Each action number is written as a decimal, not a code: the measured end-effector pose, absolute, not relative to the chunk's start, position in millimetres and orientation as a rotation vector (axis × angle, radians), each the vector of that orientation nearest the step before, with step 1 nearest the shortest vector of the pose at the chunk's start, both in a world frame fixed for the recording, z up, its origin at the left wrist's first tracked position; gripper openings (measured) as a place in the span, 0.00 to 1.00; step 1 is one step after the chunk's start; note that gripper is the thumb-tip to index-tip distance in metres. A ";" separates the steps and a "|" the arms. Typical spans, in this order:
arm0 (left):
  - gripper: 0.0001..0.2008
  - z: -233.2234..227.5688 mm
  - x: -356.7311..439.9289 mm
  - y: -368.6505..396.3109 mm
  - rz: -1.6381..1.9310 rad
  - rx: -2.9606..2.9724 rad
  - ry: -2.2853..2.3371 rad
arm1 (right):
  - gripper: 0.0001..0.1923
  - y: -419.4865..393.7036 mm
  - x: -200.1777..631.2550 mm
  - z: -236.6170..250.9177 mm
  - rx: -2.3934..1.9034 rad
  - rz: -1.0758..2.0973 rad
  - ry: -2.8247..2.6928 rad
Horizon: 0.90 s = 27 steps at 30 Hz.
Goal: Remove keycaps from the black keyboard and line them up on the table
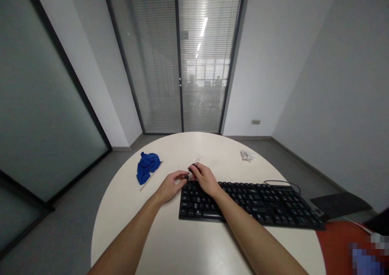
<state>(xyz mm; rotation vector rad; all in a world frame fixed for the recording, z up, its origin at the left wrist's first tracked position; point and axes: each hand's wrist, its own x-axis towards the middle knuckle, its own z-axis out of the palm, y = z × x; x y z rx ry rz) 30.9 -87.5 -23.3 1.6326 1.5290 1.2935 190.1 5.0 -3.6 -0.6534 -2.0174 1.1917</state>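
A black keyboard (255,202) lies across the table, and both hands are at its far left corner. My right hand (207,180) is closed around the dark handle of a keycap puller (199,158), whose thin wire ends point away from me. Beside it, my left hand (172,185) pinches a small black keycap (186,177) between thumb and fingers, just at the keyboard's upper left edge. The fingertips of the two hands nearly meet. My right forearm crosses over the keys and hides part of them.
On the round white table (194,143), a blue cloth (148,166) with a thin wooden stick (152,175) lies at left. A crumpled white tissue-like piece (247,156) lies at right. The keyboard's cable (284,182) loops behind it. A red seat (337,242) stands beyond the right edge.
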 end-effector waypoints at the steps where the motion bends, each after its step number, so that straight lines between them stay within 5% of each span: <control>1: 0.14 -23.0 32.2 -87.2 1.296 1.642 1.561 | 0.18 5.0 190.1 -3.8 -0.645 1.191 -2.021; 27: 0.17 -22.5 36.7 -85.3 1.260 1.708 1.848 | 0.18 4.3 190.6 -4.5 -0.694 1.088 -2.042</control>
